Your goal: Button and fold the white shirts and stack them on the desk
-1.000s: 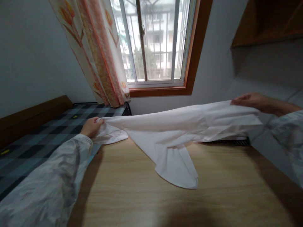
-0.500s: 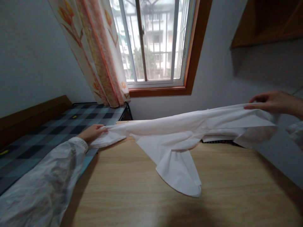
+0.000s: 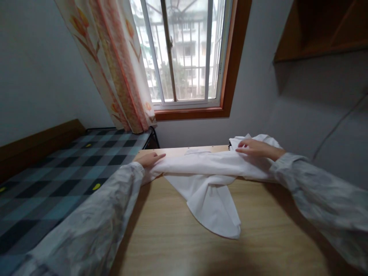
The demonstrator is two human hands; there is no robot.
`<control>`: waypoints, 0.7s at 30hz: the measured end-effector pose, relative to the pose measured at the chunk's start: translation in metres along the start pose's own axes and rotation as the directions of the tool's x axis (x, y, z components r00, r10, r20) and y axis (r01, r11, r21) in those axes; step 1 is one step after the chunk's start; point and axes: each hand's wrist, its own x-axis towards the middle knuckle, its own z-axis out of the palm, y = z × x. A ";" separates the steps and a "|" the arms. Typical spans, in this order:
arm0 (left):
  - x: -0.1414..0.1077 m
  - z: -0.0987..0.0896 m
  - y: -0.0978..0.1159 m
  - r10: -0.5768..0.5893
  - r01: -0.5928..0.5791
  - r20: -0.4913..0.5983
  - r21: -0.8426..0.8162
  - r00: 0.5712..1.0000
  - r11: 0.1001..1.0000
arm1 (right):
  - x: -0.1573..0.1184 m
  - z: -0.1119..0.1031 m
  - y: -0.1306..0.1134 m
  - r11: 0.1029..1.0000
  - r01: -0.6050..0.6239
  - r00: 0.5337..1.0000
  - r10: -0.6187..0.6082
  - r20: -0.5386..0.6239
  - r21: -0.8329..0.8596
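A white shirt (image 3: 201,163) lies across the far part of the wooden table (image 3: 184,245), gathered into a long sideways band. One flap with a curved hem (image 3: 218,214) spreads from it toward me. My left hand (image 3: 151,159) rests on the band's left end, index finger stretched out, the other fingers partly hidden. At the right end, my right hand (image 3: 255,148) lies over the cloth with loosely bent fingers apart. Behind that hand, white fabric is bunched up, with a small dark edge beside it; what the dark part is I cannot tell.
A bed with a checked cover (image 3: 86,161) stands along the left. Past the table are a window (image 3: 186,53) and a flowered curtain (image 3: 115,69). A wooden shelf (image 3: 322,34) hangs at upper right, and a cable (image 3: 339,122) runs down the wall.
Both hands have moved inward and the raised, stretched shirt has come down onto the table. My right hand has shifted left and lower, its fingers no longer pinching the end.
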 end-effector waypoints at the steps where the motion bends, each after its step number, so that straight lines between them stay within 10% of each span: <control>1: 0.001 0.008 0.009 -0.024 0.024 0.036 -0.004 0.999 1.000 | 0.004 0.012 -0.014 1.000 -0.002 0.999 0.002 0.034 -0.013; 10: -0.006 0.004 0.023 0.102 -0.044 0.126 -0.395 0.987 0.917 | 0.025 0.025 -0.025 0.993 -0.016 0.957 -0.018 0.288 0.114; 16: 0.016 -0.023 0.032 0.151 -0.146 -0.033 -0.525 0.988 0.839 | 0.050 -0.031 -0.016 0.984 0.102 0.992 -0.089 -0.092 0.146; 21: 0.051 -0.017 0.048 0.145 -0.262 -0.415 -0.242 0.898 0.934 | 0.076 -0.041 -0.028 0.990 -0.051 0.891 -0.014 -0.454 -0.132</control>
